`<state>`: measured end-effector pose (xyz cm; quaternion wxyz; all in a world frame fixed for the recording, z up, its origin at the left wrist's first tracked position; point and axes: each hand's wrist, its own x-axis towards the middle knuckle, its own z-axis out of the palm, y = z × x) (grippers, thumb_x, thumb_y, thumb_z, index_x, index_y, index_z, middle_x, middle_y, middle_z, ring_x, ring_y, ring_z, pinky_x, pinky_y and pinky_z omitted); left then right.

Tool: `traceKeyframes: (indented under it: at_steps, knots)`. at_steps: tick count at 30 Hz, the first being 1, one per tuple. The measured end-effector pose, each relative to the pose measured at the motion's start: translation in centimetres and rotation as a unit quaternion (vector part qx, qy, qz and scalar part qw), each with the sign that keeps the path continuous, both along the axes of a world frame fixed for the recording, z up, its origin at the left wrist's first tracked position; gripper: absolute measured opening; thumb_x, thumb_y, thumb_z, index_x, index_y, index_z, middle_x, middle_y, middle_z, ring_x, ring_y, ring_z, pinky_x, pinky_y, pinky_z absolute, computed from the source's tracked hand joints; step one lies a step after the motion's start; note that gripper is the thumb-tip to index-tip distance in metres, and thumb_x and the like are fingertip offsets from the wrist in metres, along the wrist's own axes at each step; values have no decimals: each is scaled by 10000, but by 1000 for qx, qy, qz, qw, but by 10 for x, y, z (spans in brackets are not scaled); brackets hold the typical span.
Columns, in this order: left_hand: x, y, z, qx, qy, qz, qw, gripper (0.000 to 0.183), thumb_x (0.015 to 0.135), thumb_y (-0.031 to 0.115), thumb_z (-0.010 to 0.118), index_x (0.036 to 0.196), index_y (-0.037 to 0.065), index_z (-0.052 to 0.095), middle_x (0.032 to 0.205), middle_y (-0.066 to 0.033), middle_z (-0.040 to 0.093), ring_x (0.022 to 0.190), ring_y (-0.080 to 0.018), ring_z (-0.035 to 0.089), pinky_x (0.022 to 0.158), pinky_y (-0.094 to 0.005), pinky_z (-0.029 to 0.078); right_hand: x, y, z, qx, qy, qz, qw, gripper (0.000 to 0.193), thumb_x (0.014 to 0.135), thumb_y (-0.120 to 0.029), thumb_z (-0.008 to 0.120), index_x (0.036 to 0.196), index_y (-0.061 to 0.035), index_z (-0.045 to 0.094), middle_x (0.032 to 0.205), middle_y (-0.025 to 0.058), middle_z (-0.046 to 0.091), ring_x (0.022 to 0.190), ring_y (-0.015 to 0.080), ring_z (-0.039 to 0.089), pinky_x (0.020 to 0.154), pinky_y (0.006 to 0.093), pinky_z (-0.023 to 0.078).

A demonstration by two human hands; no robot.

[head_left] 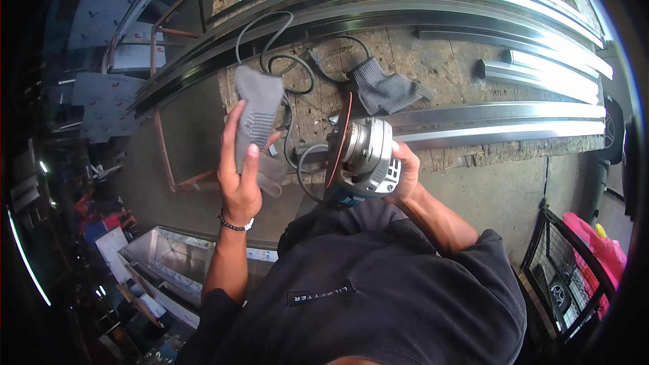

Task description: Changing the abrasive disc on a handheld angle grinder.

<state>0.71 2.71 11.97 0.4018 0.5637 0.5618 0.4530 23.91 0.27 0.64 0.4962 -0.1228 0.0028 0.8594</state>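
Observation:
My left hand (239, 186) is raised beside the bench with a limp grey knit glove (260, 94) between thumb and fingers. Its lower part dangles behind the hand. In front of my body, my right hand (405, 172) grips an angle grinder (368, 152) by its side. The grinder's thin reddish-edged disc (340, 138) stands on edge, facing left. On the bench just beyond the grinder lies a crumpled grey textured cloth (385, 88), perhaps another glove.
A worn wooden bench (500, 91) carries long shiny metal profiles (378, 7) and shorter metal pieces (541, 74). A grey power cable (270, 47) loops across it. To the lower left stands a metal trough (182, 250); a black mesh cart (561, 277) with a pink bag (598, 247) is at right.

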Motion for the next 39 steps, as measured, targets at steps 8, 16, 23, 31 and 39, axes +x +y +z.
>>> traceKeyframes:
  at_steps: [8, 16, 23, 31, 39]
  knots:
    - [43, -2, 2, 49, -87, -333, 938, 863, 952, 575, 532, 1552, 18, 258, 1618, -326, 88, 1507, -489, 85, 1199, -582, 108, 13, -2, 14, 11, -27, 87, 996, 696, 805, -362, 639, 1361, 33, 497, 1242, 187, 639, 1117, 287, 648, 1021, 417, 497]
    - [32, 36, 5, 326, 51, -377, 866, 776, 830, 380, 783, 1480, 282, 371, 1472, -268, 374, 1323, -532, 442, 1111, -644, 337, 10, 3, 61, 10, -54, 178, 982, 824, 719, -381, 722, 1364, 70, 476, 1205, 192, 642, 1061, 254, 668, 946, 359, 530]
    - [58, 22, 33, -47, -86, -179, 979, 509, 1052, 425, 442, 1338, 5, 466, 1235, -151, 579, 1153, -218, 566, 1014, -341, 421, -7, 5, 53, -14, -119, 54, 991, 667, 834, -399, 641, 1323, 40, 529, 1114, 129, 666, 974, 203, 665, 880, 318, 531]
    - [32, 18, 5, -38, 125, -57, 990, 447, 1013, 412, 581, 978, -34, 580, 748, -134, 576, 663, -168, 546, 634, -336, 457, 2, 9, 45, 102, -306, 84, 943, 642, 825, -379, 600, 1296, 54, 554, 1132, 117, 672, 1022, 194, 641, 933, 314, 480]
    - [-32, 56, -28, -105, -85, 169, 976, 238, 1015, 208, 547, 967, -8, 633, 868, -74, 690, 794, -150, 637, 721, -319, 498, 22, 12, 39, 87, -351, 81, 929, 609, 821, -413, 628, 1206, 57, 585, 1023, 120, 670, 934, 178, 647, 856, 292, 504]
